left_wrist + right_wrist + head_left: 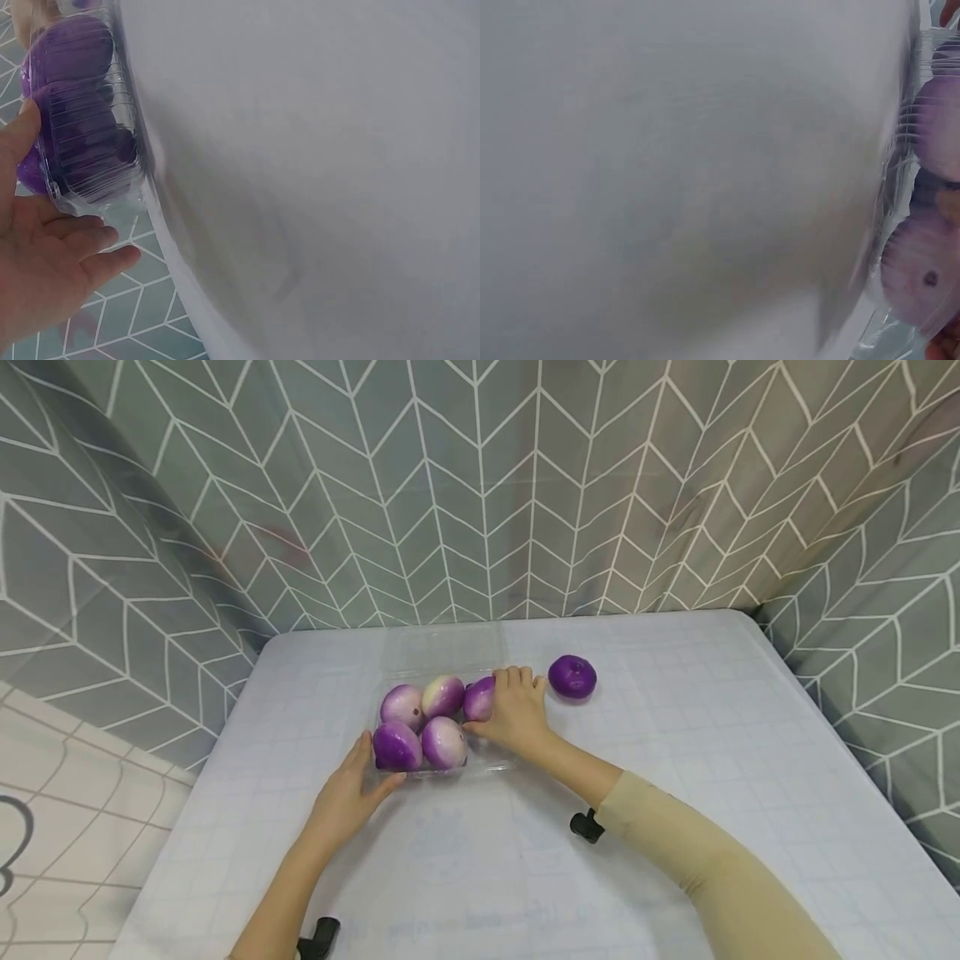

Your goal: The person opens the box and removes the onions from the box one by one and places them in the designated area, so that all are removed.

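Observation:
A clear plastic clamshell box (pixel 491 767) holds several purple-and-white onions (pixel 444 742) in two rows. My left hand (pixel 347 802) rests against the box's left end, thumb at the front corner. Its other fingers extend loosely below the box in the left wrist view, where the thumb (pixel 26 124) touches the wall. My right hand (pixel 517 708) reaches over the right end of the box. In the right wrist view its fingers stand on both sides of an onion (pixel 919 266) with a dark root spot, gripping it. The hand hides most of that onion in the head view.
A darker purple onion (pixel 572 677) sits on the white-covered table (pixel 465 868), right of the box. The transparent lid (pixel 444 648) lies folded back behind the box. Patterned grey curtains (pixel 480 493) hang around the table. Black wrist mounts (pixel 587 826) show below the forearms.

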Demonstrator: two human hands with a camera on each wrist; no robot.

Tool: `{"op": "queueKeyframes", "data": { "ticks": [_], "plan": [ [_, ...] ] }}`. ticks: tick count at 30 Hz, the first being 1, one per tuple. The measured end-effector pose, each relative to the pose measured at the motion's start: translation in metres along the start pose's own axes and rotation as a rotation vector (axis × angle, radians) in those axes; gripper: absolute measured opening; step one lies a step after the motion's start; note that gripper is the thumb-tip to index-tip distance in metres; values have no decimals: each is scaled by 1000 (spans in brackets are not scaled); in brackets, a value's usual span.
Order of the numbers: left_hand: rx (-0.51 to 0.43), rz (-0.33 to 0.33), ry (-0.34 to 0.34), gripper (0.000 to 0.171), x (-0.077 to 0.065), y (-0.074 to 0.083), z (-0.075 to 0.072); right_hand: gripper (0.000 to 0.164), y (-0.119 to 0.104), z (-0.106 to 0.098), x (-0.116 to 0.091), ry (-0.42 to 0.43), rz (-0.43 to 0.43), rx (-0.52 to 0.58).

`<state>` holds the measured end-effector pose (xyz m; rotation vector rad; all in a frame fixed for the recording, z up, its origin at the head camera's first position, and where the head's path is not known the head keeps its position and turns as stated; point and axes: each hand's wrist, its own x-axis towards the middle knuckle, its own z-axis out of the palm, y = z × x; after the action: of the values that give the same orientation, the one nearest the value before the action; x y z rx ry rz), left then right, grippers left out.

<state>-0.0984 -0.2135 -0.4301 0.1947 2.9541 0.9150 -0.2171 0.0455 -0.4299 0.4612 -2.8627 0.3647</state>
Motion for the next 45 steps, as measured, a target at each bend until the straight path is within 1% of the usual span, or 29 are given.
{"op": "queueKeyframes", "data": {
  "ticks": [4, 7, 11, 14, 18, 22, 27, 30, 38, 45],
  "plan": [
    [-2, 2, -3, 92, 1, 1, 0, 87, -4, 1, 1, 35, -1, -37],
    [-2, 0, -3, 93, 1, 0, 0, 90, -3, 2, 0, 26, 7, -21],
    [0, -7, 2, 94, 1, 0, 0, 93, 1, -2, -3, 17, 4, 88],
    [-2, -11, 2, 94, 0, 0, -1, 91, 4, -7, -7, 36, -8, 174],
    [-10, -15, 0, 94, 1, 0, -1, 89, 8, -11, -11, 68, -34, 247],
    [-10, -18, 0, 93, 1, 0, 0, 88, 12, -14, -13, 107, -90, 311],
    [-10, -17, 3, 93, 0, 1, 0, 89, 20, -17, -14, 168, -199, 372],
    [-7, -15, 5, 93, 0, 1, 0, 90, 24, -20, -16, 202, -250, 395],
    [-14, -9, 4, 93, 1, 0, 1, 91, 30, -31, -20, 276, -336, 465],
    [-2, 4, 10, 92, 1, -1, 1, 92, 38, -45, -23, 291, -412, 513]
  ]
}}
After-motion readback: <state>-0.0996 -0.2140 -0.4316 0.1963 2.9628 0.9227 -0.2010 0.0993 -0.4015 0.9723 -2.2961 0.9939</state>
